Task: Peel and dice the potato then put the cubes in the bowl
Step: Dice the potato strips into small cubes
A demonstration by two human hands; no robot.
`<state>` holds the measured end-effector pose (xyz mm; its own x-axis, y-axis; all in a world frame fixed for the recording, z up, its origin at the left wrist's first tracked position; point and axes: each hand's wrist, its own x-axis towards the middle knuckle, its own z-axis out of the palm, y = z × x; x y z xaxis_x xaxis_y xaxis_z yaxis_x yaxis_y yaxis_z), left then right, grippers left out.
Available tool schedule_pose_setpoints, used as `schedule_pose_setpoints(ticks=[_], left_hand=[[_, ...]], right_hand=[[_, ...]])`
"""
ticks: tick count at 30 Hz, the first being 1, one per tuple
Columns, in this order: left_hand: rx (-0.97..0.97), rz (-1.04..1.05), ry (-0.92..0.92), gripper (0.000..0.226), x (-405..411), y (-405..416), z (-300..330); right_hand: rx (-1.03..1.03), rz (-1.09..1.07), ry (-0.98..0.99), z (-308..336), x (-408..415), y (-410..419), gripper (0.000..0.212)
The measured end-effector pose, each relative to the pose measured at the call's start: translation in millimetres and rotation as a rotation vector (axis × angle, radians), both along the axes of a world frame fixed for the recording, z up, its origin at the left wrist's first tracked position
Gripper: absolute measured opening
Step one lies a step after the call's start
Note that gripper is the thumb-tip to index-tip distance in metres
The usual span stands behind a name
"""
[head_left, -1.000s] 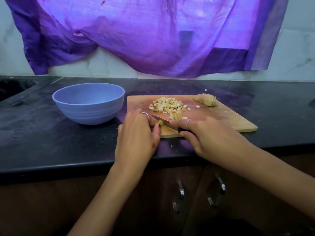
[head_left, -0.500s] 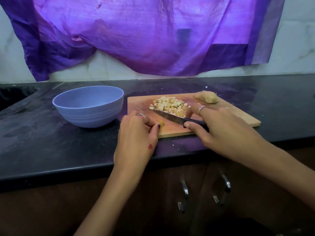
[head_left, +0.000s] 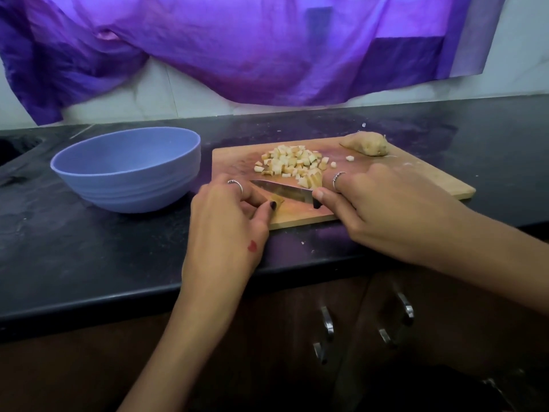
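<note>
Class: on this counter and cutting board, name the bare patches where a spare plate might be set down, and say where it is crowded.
Free: the counter in front of the bowl; the counter right of the cutting board; the board's right end, below the potato piece. Crowded: the board's middle and left, with the cubes, knife, left hand and right hand.

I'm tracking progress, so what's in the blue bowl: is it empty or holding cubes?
Empty, as far as visible: the bowl shows only bare blue inside, though its near inner wall is hidden. The diced cubes lie on the cutting board.
</note>
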<state>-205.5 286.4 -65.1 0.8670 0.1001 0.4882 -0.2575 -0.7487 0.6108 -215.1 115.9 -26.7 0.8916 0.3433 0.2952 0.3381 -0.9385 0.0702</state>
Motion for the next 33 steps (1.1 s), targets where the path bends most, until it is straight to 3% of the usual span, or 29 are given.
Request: schedule_pose_setpoints(ticks=[15,21,33], left_hand=[[0.014,0.029,-0.018,0.016,2,-5,-3],[0.054,0.030,-0.041,0.027,0,-3,-3],[-0.023,-0.011,-0.002,0.015,1,-1,-2]], right_hand=[[-0.025,0.008,0.072,-6,-1,3,0.025],[0.013,-0.081,-0.048,-7,-16,-10,0.035],[0.078,-0.023,0.066,-6,2,6,0.037]])
